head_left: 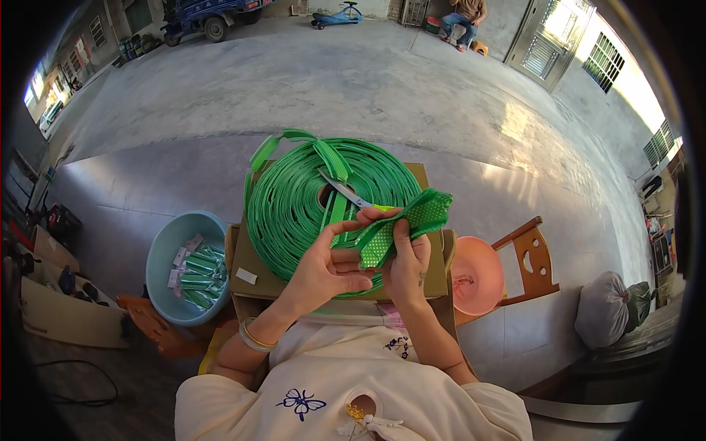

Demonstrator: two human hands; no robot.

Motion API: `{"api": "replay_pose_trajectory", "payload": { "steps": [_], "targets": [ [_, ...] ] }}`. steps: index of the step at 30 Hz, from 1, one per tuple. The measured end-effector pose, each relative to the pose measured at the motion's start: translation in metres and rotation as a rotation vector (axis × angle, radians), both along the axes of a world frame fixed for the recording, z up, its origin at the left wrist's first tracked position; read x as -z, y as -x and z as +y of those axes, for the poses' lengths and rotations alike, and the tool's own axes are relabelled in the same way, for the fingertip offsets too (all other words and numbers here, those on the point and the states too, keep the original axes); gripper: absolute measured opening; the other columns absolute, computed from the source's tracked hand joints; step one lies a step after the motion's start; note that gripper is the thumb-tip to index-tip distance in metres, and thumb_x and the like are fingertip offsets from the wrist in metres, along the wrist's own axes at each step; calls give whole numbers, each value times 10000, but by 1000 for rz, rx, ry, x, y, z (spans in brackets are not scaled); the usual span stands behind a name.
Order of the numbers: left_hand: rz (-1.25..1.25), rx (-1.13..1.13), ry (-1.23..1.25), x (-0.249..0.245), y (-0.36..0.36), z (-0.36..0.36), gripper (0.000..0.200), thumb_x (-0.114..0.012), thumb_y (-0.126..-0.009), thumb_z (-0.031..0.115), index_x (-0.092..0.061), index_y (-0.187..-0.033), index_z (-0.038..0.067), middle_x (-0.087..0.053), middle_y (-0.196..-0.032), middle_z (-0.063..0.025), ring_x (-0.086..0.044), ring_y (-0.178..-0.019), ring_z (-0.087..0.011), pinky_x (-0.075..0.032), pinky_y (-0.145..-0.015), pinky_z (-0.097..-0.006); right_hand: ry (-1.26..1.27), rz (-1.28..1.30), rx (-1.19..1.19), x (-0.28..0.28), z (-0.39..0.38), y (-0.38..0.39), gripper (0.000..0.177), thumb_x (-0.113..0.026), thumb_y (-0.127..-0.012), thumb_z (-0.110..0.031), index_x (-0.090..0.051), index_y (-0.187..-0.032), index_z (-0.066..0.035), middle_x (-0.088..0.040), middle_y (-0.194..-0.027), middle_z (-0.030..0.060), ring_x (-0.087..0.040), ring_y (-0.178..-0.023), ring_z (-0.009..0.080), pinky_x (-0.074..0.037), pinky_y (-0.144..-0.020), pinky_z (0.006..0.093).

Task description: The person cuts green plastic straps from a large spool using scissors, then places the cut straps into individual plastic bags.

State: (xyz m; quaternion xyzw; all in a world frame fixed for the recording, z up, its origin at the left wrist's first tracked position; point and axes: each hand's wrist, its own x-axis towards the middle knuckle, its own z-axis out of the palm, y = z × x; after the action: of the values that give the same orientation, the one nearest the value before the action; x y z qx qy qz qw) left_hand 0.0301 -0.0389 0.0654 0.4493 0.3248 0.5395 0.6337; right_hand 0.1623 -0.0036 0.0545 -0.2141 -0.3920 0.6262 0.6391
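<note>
A large coiled roll of green dotted ribbon [283, 213] lies flat in front of me. My right hand [407, 266] pinches a folded piece of green dotted ribbon [425, 214] between thumb and fingers, above the roll's near right side. Beside it, my left hand [331, 263] has its thumb apart from the fingers, and its fingertips reach the left edge of the folded piece. Scissors [346, 191] with a yellow-green handle rest across the roll's core, their handle partly hidden by the ribbon piece. A loose ribbon end loops over the roll's far left.
Under the roll is a cardboard box [412, 173]. To the left, a blue basin [158, 250] holds green ribbon pieces in bundles. A pink basin [482, 257] stands at right by a wooden chair [540, 264]. Farther off are a seated person [465, 22] and a blue vehicle [209, 11].
</note>
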Motion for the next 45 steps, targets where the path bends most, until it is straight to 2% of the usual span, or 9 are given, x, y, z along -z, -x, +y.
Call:
{"api": "replay_pose_trajectory", "payload": {
  "steps": [2,8,15,21,23,34,38,41,45],
  "targets": [
    [-144,31,11,-2,-1,0,364,-624,-801,-3,-467,-1124,-59,-639,-900,-143,-641,-824,-183,-530,-772,-284,-3,-65,-1,0,0,-2,311,-384,-962,-237,-527,-1032,31,-593,-1063,166,-574,-1000,227,-476,-846,326],
    [331,21,72,12,7,8,182,-612,-814,14,-571,-954,-95,-643,-824,-108,-648,-784,-153,-543,-661,-255,-99,-107,4,2,-4,1,283,-366,-964,-186,-531,-1037,33,-605,-1014,146,-571,-957,195,-474,-776,279],
    [302,40,-27,20,9,11,341,-650,-792,37,-532,-1106,-25,-648,-904,-99,-647,-765,-155,-539,-644,-247,-12,80,-238,5,-4,-4,211,-378,-952,-145,-481,-1049,10,-565,-815,56,-528,-691,117,-432,-595,237],
    [378,-328,-276,-15,22,10,372,-680,-748,15,-572,-1104,8,-650,-920,-106,-632,-753,-140,-523,-658,-237,-179,-1066,-458,-4,7,-22,125,-441,-900,-95,-487,-965,2,-562,-689,73,-516,-579,168,-405,-537,285],
    [783,-245,-360,-13,45,11,305,-667,-736,-37,-622,-1035,8,-651,-901,-98,-620,-755,-113,-516,-668,-217,-272,-1022,-431,4,4,-17,110,-465,-881,-89,-486,-911,15,-547,-627,85,-509,-542,201,-406,-528,309],
    [714,-413,-205,-1,40,10,164,-653,-762,25,-626,-916,-24,-662,-776,-116,-642,-631,-161,-490,-553,-236,-457,-1181,-224,18,12,-16,166,-486,-897,-135,-513,-835,18,-542,-605,72,-487,-515,137,-383,-482,288],
    [1155,104,-202,7,44,-3,186,-637,-787,104,-612,-934,-5,-630,-895,-129,-625,-696,-220,-497,-626,-295,17,-931,-128,-9,20,-34,176,-456,-921,-143,-538,-894,10,-543,-630,24,-446,-521,65,-363,-469,230],
    [1375,131,-626,41,40,-27,227,-642,-775,187,-621,-918,11,-583,-919,-120,-583,-795,-248,-476,-688,-336,124,-703,-66,-18,19,-42,178,-443,-933,-154,-545,-922,-8,-567,-694,8,-444,-540,44,-359,-472,196],
    [1223,-1,-665,29,34,-36,239,-652,-754,204,-594,-882,10,-550,-813,-89,-563,-818,-236,-485,-676,-331,148,-621,-89,-18,16,-37,155,-461,-927,-138,-548,-945,-11,-583,-795,13,-432,-559,32,-353,-479,170]
  ]
}}
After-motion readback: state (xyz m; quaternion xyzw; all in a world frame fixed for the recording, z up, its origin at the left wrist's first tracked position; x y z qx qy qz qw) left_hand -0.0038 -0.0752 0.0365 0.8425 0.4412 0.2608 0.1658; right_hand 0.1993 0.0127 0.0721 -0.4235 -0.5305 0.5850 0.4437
